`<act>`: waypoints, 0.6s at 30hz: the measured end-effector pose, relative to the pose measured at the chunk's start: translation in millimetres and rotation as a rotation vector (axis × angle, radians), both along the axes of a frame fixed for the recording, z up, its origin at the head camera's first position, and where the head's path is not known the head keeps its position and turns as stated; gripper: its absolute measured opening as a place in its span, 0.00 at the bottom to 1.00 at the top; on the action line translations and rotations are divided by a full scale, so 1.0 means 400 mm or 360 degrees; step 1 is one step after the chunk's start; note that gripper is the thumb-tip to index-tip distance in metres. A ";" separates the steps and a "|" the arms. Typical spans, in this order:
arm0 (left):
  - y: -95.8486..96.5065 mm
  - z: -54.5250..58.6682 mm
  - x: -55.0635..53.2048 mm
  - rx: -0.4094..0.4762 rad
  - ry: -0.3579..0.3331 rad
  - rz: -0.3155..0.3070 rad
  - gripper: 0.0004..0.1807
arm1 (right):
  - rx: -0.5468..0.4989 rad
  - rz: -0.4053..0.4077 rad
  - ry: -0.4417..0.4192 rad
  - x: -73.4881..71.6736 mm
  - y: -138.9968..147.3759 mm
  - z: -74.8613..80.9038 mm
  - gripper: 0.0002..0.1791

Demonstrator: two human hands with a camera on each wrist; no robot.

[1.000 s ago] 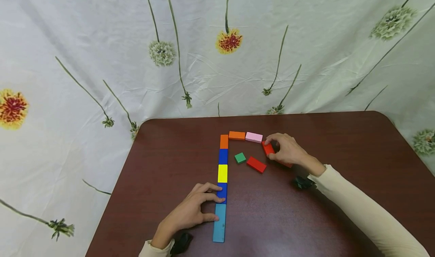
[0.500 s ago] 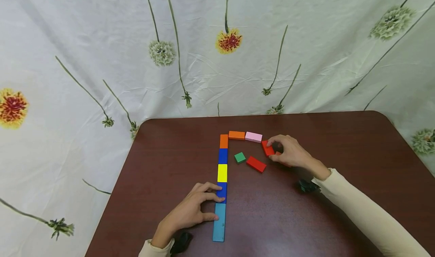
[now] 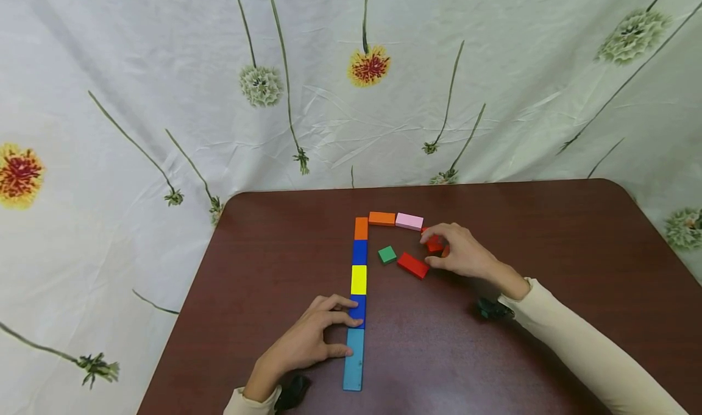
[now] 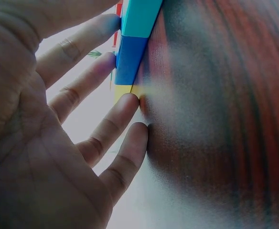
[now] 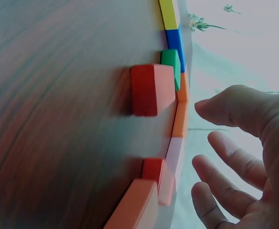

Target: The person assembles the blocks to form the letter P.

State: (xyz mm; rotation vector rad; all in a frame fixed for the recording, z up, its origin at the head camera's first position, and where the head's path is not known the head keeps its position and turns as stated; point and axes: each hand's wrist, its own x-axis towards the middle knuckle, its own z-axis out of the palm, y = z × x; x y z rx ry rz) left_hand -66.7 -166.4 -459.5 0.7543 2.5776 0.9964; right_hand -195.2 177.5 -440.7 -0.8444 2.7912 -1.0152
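My left hand [image 3: 312, 336] rests beside a column of blocks, its fingertips touching a blue block [image 3: 359, 313] and its thumb at a light blue block [image 3: 353, 366]. My right hand [image 3: 463, 251] hovers with parted, bent fingers over a red block [image 3: 435, 243]; nothing is between thumb and fingers in the right wrist view. Its thumb is close to a loose red block [image 3: 412, 266]. An orange-red block [image 5: 134, 205] adjoins the first red one, mostly hidden by the hand in the head view. A small green block [image 3: 387, 255] lies to the left.
Further up the column are a yellow block [image 3: 359, 280], a blue one and an orange block [image 3: 361, 228]. A second orange block [image 3: 381, 219] and a pink block [image 3: 409, 221] extend rightward from its top. Behind the brown table [image 3: 263, 250] hangs a flowered cloth [image 3: 192, 67].
My right hand has come off the red block and shifted slightly left and nearer, its thumb now by the loose red block. My left hand has stayed in place.
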 end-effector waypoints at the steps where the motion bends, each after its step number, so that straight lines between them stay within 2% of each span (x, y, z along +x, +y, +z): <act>1: 0.000 0.000 0.000 0.0003 -0.0002 0.0000 0.22 | -0.0003 0.0012 -0.0002 0.001 -0.004 0.000 0.17; 9: -0.001 0.000 0.000 0.0010 0.0001 -0.0003 0.22 | 0.0009 0.0084 -0.0009 0.011 -0.028 -0.004 0.17; 18: 0.000 0.004 0.000 -0.0001 0.0011 -0.0002 0.23 | -0.0046 0.0148 0.0031 0.027 -0.013 -0.014 0.15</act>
